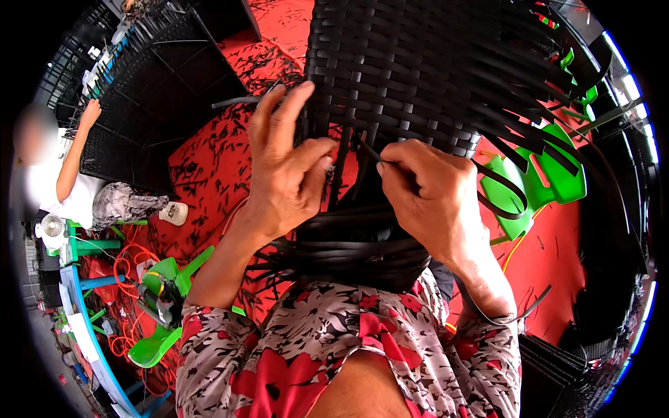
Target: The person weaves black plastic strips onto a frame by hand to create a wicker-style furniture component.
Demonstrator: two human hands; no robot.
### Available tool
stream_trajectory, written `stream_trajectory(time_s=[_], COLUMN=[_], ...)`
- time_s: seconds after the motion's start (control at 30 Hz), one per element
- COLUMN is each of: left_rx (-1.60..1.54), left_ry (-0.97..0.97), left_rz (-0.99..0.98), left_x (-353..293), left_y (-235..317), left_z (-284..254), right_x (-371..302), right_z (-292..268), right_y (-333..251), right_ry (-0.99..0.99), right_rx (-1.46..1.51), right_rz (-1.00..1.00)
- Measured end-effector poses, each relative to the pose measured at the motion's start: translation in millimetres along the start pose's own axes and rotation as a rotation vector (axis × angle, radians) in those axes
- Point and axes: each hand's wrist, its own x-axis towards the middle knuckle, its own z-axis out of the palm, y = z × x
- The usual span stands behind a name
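A dark woven wicker panel [390, 76] fills the top middle, its lower rows loose around upright strips. My right hand [432, 202] is closed at the panel's lower edge, thumb and forefinger pinching a thin black plastic strip [369, 150]. My left hand [282, 164] is at the panel's left edge, two fingers stretched upward, the forefinger and thumb bent toward an upright strip [339, 167]. No strip shows between them. A bundle of black strips [348, 240] lies across my lap below both hands.
Long loose strips [529, 83] fan out from the panel's right side. A green plastic chair [536, 174] stands at the right, a green seat [155, 345] at lower left. Strip scraps litter the red floor [209, 157]. A person [70, 174] works at another dark woven piece [157, 97].
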Motion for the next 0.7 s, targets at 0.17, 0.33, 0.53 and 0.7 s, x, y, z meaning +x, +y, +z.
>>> stream_trajectory(time_s=[0.17,0.33,0.53,0.7], left_rx=[-0.002,-0.254,-0.356,-0.548], left_ry=[-0.104,-0.006,0.241,0.351], left_rz=[-0.029,-0.04,0.065,-0.22], left_x=[2.1,-5.6,1.3,-14.6], left_y=[-1.0,-15.4,10.7,11.0], left_z=[8.6,6.7,-30.8,-27.7], right_x=[16.2,15.8,19.1,24.1], right_z=[12.0,14.2,18.8,17.9], right_y=[7.5,9.6,-4.7,-2.9], right_ry=[-0.115,-0.104,-0.108,-0.238], right_rx=[-0.143,-0.004,0.336,0.314], right_rz=[-0.115,-0.074,-0.161,-0.171])
